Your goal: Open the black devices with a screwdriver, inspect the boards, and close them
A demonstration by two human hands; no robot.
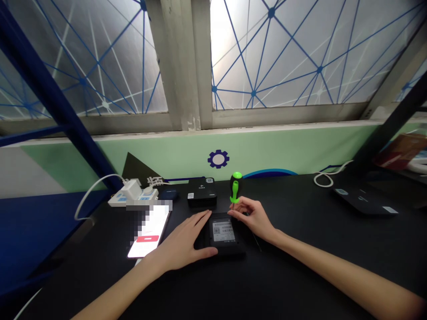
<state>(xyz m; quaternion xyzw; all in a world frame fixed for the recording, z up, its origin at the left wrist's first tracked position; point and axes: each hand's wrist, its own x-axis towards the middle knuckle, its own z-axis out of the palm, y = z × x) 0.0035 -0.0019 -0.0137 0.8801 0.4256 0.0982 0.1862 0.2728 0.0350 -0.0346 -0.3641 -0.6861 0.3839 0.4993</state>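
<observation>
A flat black device (240,246) lies on the table with a white printed label (223,231) facing up. My left hand (182,242) rests on its left side, fingers stretched out and thumb along the near edge. At the device's far right corner stands an upright screwdriver (235,187) with a green and black handle. My right hand (252,216) pinches its shaft low down, just under the handle. The screwdriver's tip is hidden behind the fingers. A thin dark rod (256,240) lies beside the device, under my right wrist.
A lit phone (151,231) lies to the left, near a white power strip (115,201) with a plugged-in charger (131,190). A black box (202,192) stands behind the device. Another flat black device (363,201) lies far right, near a white cable (323,180). The wall closes off the back.
</observation>
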